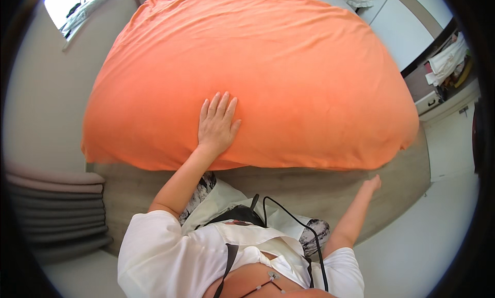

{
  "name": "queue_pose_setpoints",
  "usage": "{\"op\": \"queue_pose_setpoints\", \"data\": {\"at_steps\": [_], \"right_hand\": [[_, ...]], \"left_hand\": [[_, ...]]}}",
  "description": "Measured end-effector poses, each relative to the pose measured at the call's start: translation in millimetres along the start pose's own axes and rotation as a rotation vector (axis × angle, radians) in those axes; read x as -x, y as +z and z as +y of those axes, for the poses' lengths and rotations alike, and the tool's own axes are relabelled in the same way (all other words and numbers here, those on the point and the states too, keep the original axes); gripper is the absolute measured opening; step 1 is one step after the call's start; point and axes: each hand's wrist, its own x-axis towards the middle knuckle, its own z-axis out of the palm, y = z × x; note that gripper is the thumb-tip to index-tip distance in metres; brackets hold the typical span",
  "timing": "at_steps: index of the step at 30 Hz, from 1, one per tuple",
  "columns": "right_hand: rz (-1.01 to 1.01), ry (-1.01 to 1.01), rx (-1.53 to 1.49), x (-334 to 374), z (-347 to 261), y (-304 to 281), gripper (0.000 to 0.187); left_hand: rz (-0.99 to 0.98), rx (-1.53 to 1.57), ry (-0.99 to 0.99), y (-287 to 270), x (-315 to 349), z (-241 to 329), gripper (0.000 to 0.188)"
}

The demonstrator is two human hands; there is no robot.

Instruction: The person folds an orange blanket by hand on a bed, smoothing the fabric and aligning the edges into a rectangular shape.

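Note:
An orange sheet (289,81) covers the bed in front of me, mostly smooth, with creases toward the far side and gathered folds at the near right corner. My left hand (217,127) lies flat on its near part, left of the middle, fingers stretched out and thumb apart. It holds nothing. Out to the right, my right hand (372,183) hangs just off the sheet's near edge, over the floor. Its fingers are mostly hidden from this angle, so their pose is unclear.
A dark and pink curtain (56,210) hangs at the left, near the bed's corner. Wood-look floor (289,190) runs between me and the bed. At the right are a white cabinet (454,135) and a shelf with white cloth (446,61). A black cable (309,226) crosses my front.

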Motion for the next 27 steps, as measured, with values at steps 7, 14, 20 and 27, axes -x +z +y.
{"op": "queue_pose_setpoints", "data": {"at_steps": [7,14,20,27], "right_hand": [[-0.673,-0.954,0.396,220.4,-41.3,119.1,0.044],[-0.571,-1.268,0.653,307.1,-14.7,149.4,0.035],[-0.581,-1.366,0.62,289.8,-1.7,153.1,0.035],[-0.786,-1.059,0.322,248.9,-24.9,173.3,0.034]], "left_hand": [[-0.03,0.064,0.018,5.8,0.9,-6.1,0.05],[-0.029,0.219,0.154,9.6,10.0,-11.8,0.048],[-0.027,0.356,0.251,6.6,8.2,-3.6,0.038],[0.008,0.528,0.455,36.6,-42.1,64.1,0.029]]}}
